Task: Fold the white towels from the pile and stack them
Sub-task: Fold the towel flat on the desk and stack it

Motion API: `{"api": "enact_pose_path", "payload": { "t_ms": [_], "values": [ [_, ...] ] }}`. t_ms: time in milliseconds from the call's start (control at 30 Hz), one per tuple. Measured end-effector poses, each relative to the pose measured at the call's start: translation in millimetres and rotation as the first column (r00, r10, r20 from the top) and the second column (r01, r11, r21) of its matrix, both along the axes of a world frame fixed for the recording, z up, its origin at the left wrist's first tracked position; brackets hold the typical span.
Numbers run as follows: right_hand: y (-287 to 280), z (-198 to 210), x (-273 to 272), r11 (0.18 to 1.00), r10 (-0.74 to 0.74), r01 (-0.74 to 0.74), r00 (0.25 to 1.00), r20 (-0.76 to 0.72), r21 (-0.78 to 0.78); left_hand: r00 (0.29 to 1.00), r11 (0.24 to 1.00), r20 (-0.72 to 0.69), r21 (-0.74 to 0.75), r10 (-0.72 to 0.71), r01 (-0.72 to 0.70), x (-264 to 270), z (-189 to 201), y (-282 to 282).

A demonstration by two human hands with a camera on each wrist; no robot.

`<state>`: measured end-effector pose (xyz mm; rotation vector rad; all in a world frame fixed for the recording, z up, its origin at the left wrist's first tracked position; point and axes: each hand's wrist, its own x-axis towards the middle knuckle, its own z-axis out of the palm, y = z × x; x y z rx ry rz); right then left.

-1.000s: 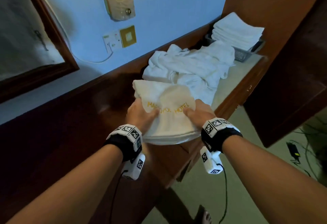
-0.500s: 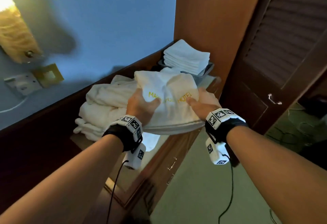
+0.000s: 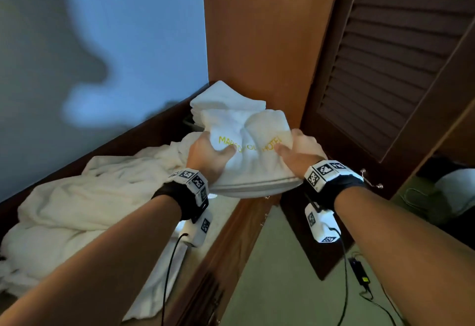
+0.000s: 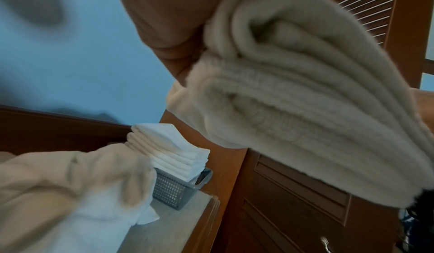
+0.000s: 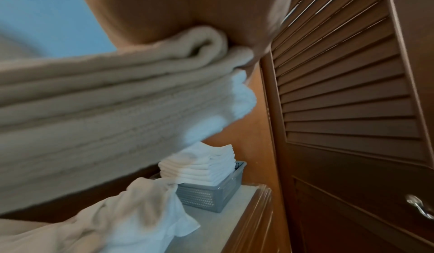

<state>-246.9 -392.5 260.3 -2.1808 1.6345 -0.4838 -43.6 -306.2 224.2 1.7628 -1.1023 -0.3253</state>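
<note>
A folded white towel (image 3: pixel 253 161) with yellow hotel lettering is in the air between my hands. My left hand (image 3: pixel 209 154) grips its left edge, thumb on top. My right hand (image 3: pixel 298 152) grips its right edge the same way. The towel's layered edges fill the left wrist view (image 4: pixel 293 112) and the right wrist view (image 5: pixel 105 108). It hangs just in front of and above the stack of folded towels (image 3: pixel 226 99) in the corner. That stack (image 4: pixel 171 153) (image 5: pixel 202 166) sits in a grey basket (image 4: pixel 176 190). The loose towel pile (image 3: pixel 84 197) lies on the counter, lower left.
The pale counter top (image 5: pixel 225 225) has a raised wooden front edge (image 3: pixel 231 243). A wooden panel (image 3: pixel 257 42) rises behind the stack. A dark louvred door (image 3: pixel 401 55) with a metal handle (image 5: pixel 420 208) stands to the right. Cables (image 3: pixel 359 274) lie on the green floor.
Both hands have carried the folded towel rightward along the counter, past the loose pile, up to the stack in the corner. The grip on it is unchanged.
</note>
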Motion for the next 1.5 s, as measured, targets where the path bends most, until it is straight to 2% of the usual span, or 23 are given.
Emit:
{"api": "enact_pose_path", "payload": {
  "t_ms": [167, 267, 433, 633, 767, 833, 900, 967, 1067, 1133, 1200, 1267, 1333, 1400, 1500],
  "values": [
    [-99.3, 4.1, 14.1, 1.0, -0.028, 0.027, 0.999, -0.026, -0.012, 0.999, 1.0, -0.041, -0.026, 0.005, -0.006, 15.8, -3.9, -104.8],
    [-151.6, 8.5, 23.6, 1.0, -0.01, 0.009, 0.999, -0.04, -0.025, 0.998, 1.0, -0.059, 0.024, 0.021, -0.02, 24.6, -0.5, -155.1],
    [-235.3, 11.8, 52.3, 0.996, 0.06, -0.071, 0.986, -0.156, -0.063, 0.994, 0.997, -0.108, 0.079, 0.017, -0.008, 47.4, -7.5, -216.1],
    [-345.6, -7.9, 111.0, 0.964, 0.202, -0.237, 0.948, -0.245, -0.123, 0.984, 0.994, -0.155, 0.084, 0.087, -0.074, 77.4, -29.5, -285.9],
    [-425.9, -22.5, 155.5, 0.921, 0.312, -0.346, 0.93, -0.193, -0.179, 0.966, 0.983, -0.199, 0.112, 0.163, -0.142, 96.1, -39.5, -343.2],
    [-464.1, -25.9, 177.8, 0.903, 0.379, -0.391, 0.92, -0.096, -0.18, 0.955, 0.977, -0.217, 0.107, 0.202, -0.183, 102.8, -41.8, -371.6],
    [-500.1, -26.1, 197.6, 0.878, 0.446, -0.442, 0.895, -0.021, -0.181, 0.941, 0.971, -0.241, 0.085, 0.239, -0.224, 107.4, -42.5, -397.5],
    [-528.5, -23.6, 213.0, 0.855, 0.48, -0.475, 0.877, -0.029, -0.209, 0.927, 0.964, -0.266, 0.029, 0.263, -0.265, 112.2, -41.3, -418.5],
    [-562.5, -27.3, 235.1, 0.835, 0.524, -0.5, 0.85, 0.054, -0.23, 0.896, 0.929, -0.293, -0.056, 0.335, -0.366, 120.7, -47.3, -445.6],
    [-579.6, -42.1, 247.8, 0.834, 0.543, -0.513, 0.829, 0.135, -0.204, 0.857, 0.896, -0.327, -0.059, 0.399, -0.44, 122.3, -63.3, -457.3],
    [-596.1, -69.9, 255.6, 0.832, 0.554, -0.548, 0.825, 0.109, -0.086, 0.79, 0.895, -0.446, 0.063, 0.421, -0.441, 117.9, -83.4, -460.7],
    [-611.4, -106.1, 254.2, 0.825, 0.559, -0.551, 0.828, -0.037, 0.124, 0.699, 0.901, -0.57, 0.291, 0.433, -0.321, 110.0, -102.5, -460.0],
    [-622.8, -132.9, 245.8, 0.822, 0.547, -0.498, 0.826, -0.138, 0.276, 0.679, 0.888, -0.582, 0.378, 0.447, -0.26, 103.4, -115.1, -459.3],
    [-628.2, -140.0, 242.7, 0.829, 0.529, -0.483, 0.841, -0.114, 0.282, 0.671, 0.898, -0.6, 0.338, 0.436, -0.281, 102.8, -117.6, -460.6],
    [-631.9, -131.6, 242.5, 0.816, 0.571, -0.563, 0.82, -0.033, 0.134, 0.603, 0.904, -0.675, 0.285, 0.426, -0.32, 105.1, -111.2, -463.4]
  ]
}}
